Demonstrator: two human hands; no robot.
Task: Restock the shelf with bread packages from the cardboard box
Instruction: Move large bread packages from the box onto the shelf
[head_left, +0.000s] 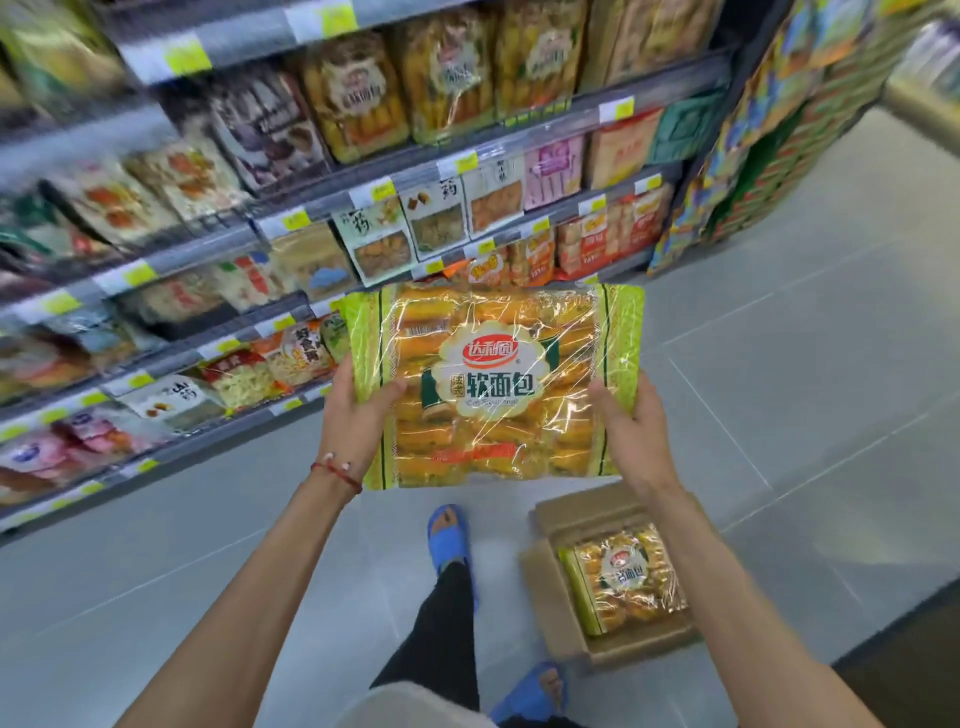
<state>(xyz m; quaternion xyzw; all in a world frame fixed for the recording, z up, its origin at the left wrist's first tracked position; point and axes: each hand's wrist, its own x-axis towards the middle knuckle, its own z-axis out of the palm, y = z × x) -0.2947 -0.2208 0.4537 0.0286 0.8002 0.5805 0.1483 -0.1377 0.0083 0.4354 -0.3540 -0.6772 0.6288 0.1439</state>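
Observation:
I hold a large bread package, green-edged clear plastic with golden rolls inside, flat in front of me above the floor. My left hand grips its left edge, thumb on top. My right hand grips its right edge the same way. On the floor at lower right, an open cardboard box contains another bread package of the same kind. The shelf at upper left carries matching bread packages on an upper level.
The shelving unit runs along the left with several levels of packaged snacks and yellow price tags. A stacked product display stands at the right end of the aisle. My feet in blue sandals stand on the grey tiled floor beside the box.

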